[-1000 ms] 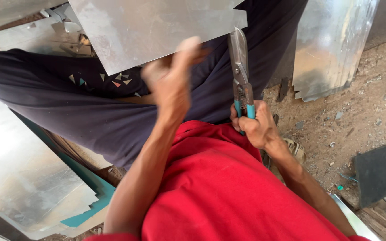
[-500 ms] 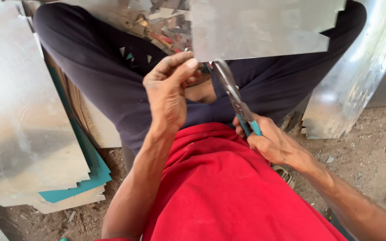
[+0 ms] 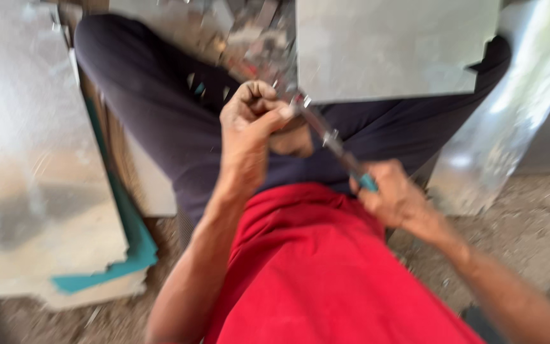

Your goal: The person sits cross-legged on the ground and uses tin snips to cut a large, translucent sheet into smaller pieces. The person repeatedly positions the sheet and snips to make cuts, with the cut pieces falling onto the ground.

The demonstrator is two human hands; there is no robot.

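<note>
Head view looks down over a red shirt [image 3: 326, 274] onto a seated person's lap, and the whole picture is blurred by motion. The right hand [image 3: 393, 194] is wrapped tight around the teal grips of a pair of tin snips [image 3: 329, 140], whose metal blades run up and away from it toward the left hand [image 3: 253, 121]. The left hand is curled nearly into a fist, thumb pressed toward the forefinger right at the tip of the snips; whether it pinches a small scrap there or only touches the blades cannot be told through the blur. Just beyond the left hand, resting across the dark trousers [image 3: 160, 121], lies a flat sheet of grey metal [image 3: 396, 48] with notched corners, its lower edge close above the snips. Small offcuts [image 3: 195, 83] are scattered on the trousers to the left of the left hand. Farther left of that hand, a stack of shiny metal sheets [image 3: 33, 159] lies on the dirt floor [image 3: 529, 223] over a teal board [image 3: 138, 248].
</note>
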